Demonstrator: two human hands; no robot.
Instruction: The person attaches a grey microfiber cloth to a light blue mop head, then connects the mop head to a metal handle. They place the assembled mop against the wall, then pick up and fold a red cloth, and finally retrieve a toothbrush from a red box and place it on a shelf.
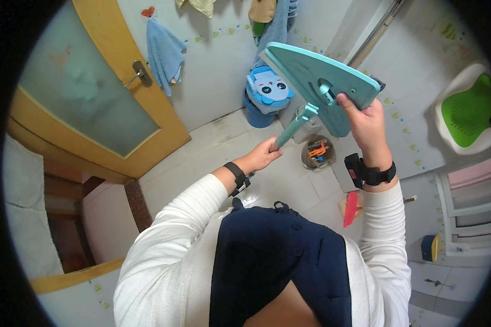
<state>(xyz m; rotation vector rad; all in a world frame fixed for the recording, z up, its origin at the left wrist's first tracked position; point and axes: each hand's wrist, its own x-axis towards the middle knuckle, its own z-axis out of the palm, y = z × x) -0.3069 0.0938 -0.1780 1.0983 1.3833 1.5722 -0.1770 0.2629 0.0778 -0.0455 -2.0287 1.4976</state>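
My right hand (364, 122) grips the edge of a flat teal plate (333, 73), thumb on its face and fingers behind. The plate is raised and tilted, with rounded corners and a lighter socket-like fitting near its middle. In my left hand (259, 156) is a teal handle (292, 132), wrapped by the fingers and slanting up to the right. The handle's forked, lighter tip (309, 111) is close to the plate's lower left edge. I cannot tell whether the two touch. Black bands circle both wrists.
A blue bin with an animal-face lid (270, 90) stands against the wall. On the floor are an open container of small items (318, 152) and a red dustpan-like piece (351, 209). A yellow-framed door (163, 109) is at left; a green-and-white basin (466, 109) at right.
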